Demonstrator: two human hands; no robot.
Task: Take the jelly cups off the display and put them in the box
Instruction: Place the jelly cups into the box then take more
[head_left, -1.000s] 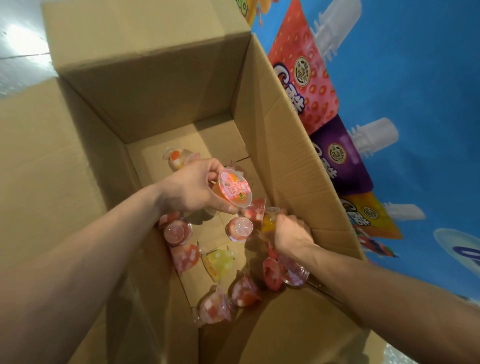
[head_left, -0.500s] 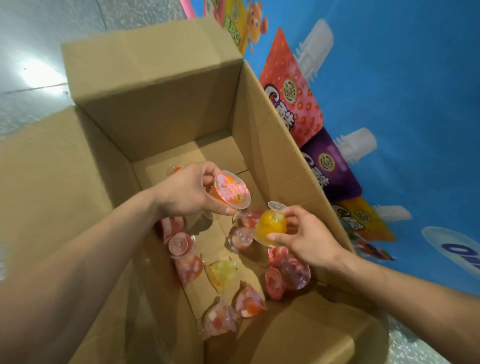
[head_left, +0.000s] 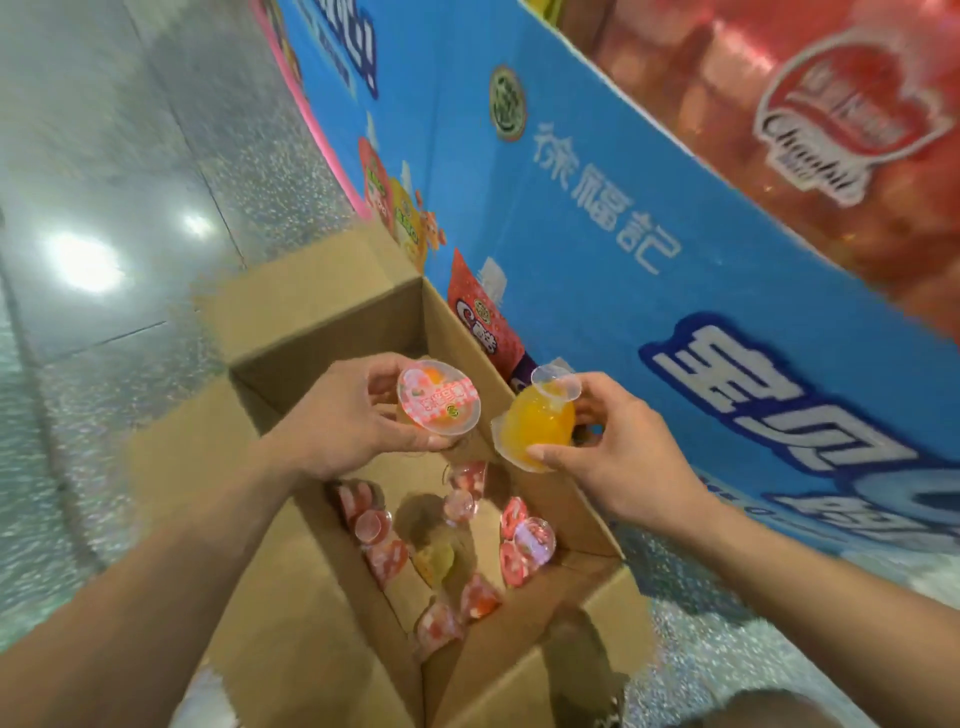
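above the open box (head_left: 322, 322), left hand (head_left: 332, 431) gripping pink-lidded cup (head_left: 439, 397), right hand (head_left: 618, 462) gripping orange cup (head_left: 540, 421)

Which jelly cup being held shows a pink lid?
The pink-lidded cup in the left hand: its printed lid faces the camera. The orange cup in the right hand shows no print.

The box (head_left: 337, 597) stands on the floor (head_left: 130, 156) in the lower middle of the frame. The display (head_left: 649, 182) rises along its right side to the upper right. Loose jelly cups (head_left: 530, 538) lie on the box's bottom. Above the opening, the left hand (head_left: 343, 421) holds the left cup (head_left: 439, 397). Just beside it, the right hand (head_left: 613, 457) holds the right cup (head_left: 540, 426).
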